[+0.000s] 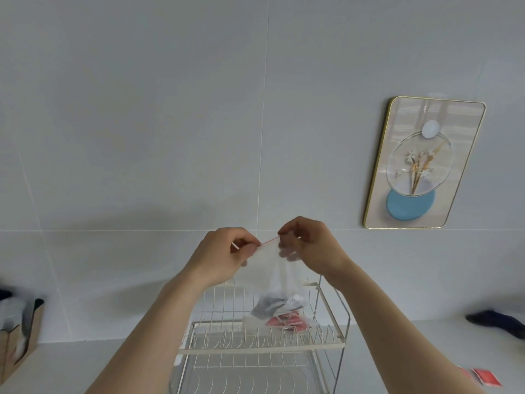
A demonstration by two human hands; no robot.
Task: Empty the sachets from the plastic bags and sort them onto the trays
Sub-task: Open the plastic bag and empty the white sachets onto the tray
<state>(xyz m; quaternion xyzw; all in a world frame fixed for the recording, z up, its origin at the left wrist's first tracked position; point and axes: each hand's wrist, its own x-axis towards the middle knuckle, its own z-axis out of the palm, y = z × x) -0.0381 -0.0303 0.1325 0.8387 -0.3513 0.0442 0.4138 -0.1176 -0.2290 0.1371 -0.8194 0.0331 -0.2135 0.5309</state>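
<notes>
I hold a clear plastic zip bag [272, 274] up in front of the wall, its red-lined top edge stretched between both hands. My left hand [224, 251] pinches the left end of the seal, my right hand [309, 245] pinches the right end. Grey and white sachets [277, 305] are bunched in the bottom of the bag. Below it, red sachets [287, 322] lie in another bag on the upper tier of a white wire two-tier rack [255, 348]. The lower tier [241, 376] holds nothing that I can see.
A red sachet [485, 376] lies on the counter at the lower right. A cardboard box [20, 336] with items stands at the left edge. A dark cloth [497, 325] lies at the far right. A gold-framed picture [423, 163] hangs on the tiled wall.
</notes>
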